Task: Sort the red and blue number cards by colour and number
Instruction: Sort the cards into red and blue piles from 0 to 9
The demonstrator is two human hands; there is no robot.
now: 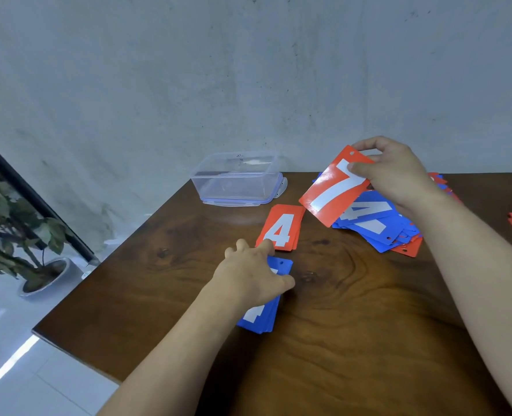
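Dark wood table (pixel 354 340), left hand (pixel 248 277) spread on blue cards (pixel 262 318), right hand (pixel 399 172) pinching red 7 (pixel 329 193), grey wall (pixel 248 70), potted plant (pixel 14 229)

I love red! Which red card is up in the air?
The red 7 card, pinched by the right hand; the red 4 card lies on the table.

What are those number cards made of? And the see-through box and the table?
The red 7 card looks like thin plastic or laminated card: glossy glare, stiff though held by one corner. The box seems clear hard plastic, see-through with a clip tab. The table looks like dark varnished wood or veneer: grain and knots show.
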